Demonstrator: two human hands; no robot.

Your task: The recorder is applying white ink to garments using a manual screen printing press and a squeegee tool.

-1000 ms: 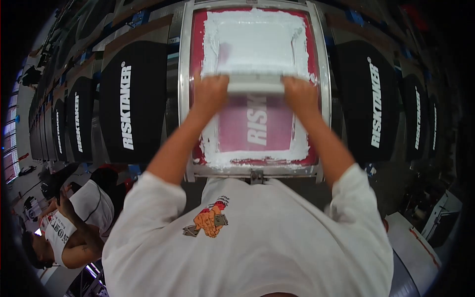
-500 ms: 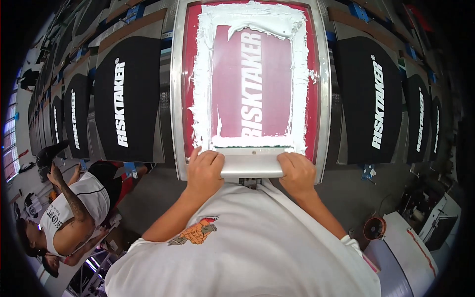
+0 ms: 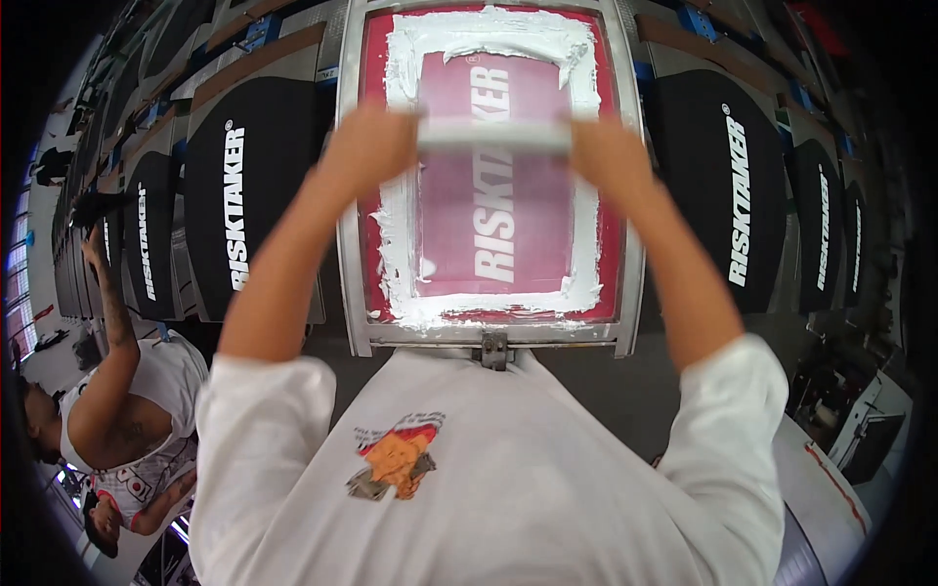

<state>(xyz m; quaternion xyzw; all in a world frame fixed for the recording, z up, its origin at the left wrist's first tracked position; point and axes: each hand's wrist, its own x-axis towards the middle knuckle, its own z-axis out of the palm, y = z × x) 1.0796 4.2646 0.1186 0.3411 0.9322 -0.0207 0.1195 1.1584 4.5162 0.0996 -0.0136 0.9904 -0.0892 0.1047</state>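
Head view: gripping a squeegee (image 3: 495, 138) across the upper half of the screen frame (image 3: 420, 336), with left hand (image 3: 371, 146) and right hand (image 3: 613, 159) at its ends, fingers (image 3: 405, 137) curled tight. Already showing white letters (image 3: 235, 200) on black cloths (image 3: 278, 146) left and right of the frame. Seemingly not yet done inside the frame, amid white ink (image 3: 583, 195).

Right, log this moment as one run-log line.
left hand: gripping squeegee, left end | right hand: gripping squeegee, right end | squeegee: over pink mesh, contact unclear | white ink: around mesh | black panels: both sides
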